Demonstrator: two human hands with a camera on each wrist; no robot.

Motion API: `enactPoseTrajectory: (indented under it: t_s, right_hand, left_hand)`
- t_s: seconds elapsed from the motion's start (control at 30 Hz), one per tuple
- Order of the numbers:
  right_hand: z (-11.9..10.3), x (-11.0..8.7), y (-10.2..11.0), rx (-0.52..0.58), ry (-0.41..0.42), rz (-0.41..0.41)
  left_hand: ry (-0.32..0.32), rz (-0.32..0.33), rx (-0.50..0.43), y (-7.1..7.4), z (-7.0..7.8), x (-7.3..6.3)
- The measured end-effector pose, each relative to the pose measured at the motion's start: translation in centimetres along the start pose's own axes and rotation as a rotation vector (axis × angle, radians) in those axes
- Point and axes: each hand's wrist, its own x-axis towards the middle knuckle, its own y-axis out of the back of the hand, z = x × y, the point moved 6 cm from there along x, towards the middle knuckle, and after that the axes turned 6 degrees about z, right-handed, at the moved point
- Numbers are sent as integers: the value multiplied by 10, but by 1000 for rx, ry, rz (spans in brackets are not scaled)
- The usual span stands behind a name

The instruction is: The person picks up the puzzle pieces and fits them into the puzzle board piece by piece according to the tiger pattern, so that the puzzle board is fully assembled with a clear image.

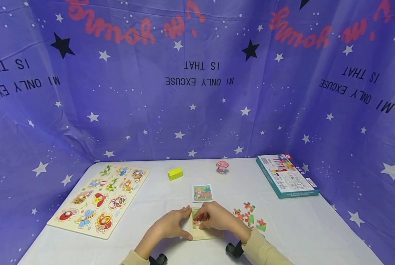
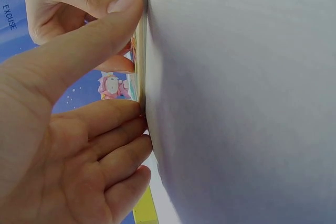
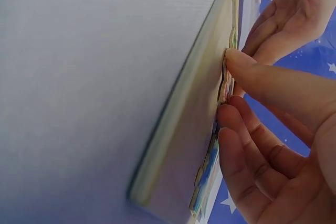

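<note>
A wooden jigsaw tray [image 1: 208, 234] lies before me, with several pieces seated in its far part. My left hand [image 1: 171, 223] rests along the tray's left side, thumb at the near corner and fingers, fairly straight, at the farther part of that edge. Over the tray, my right hand [image 1: 215, 215] pinches a reddish puzzle piece [image 3: 227, 83] between thumb and fingers, low against the tray's surface. The fingers partly cover the piece. Just beyond the tray lies a picture card [image 1: 202, 193] showing a tiger-like animal. Loose puzzle pieces [image 1: 261, 225] are scattered right of the right hand.
On the left lies a wooden insect peg board [image 1: 95, 200]. A yellow block [image 1: 175, 173] and a pink figurine [image 1: 222, 167] stand toward the back. A flat teal-and-white box [image 1: 288, 176] sits at the right. Starry purple cloth [image 1: 191, 110] hangs behind the white table.
</note>
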Motion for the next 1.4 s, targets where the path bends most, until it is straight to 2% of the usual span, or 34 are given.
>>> enactPoseTrajectory:
  t_s: [0.23,0.57,0.87,1.4]
  right_hand:
    - [0,-1,1,-20,-6,-5]
    - [-4,-2,3,-54,43,27]
    - [-2,-3,5,-21,-6,38]
    - [-1,-2,2,-60,5,19]
  left_hand:
    - [-7,2,0,-1,0,0]
    - [-1,0,-1,0,0,1]
    - [4,-1,7,-1,0,1]
    - [6,-3,-16,-1,0,0]
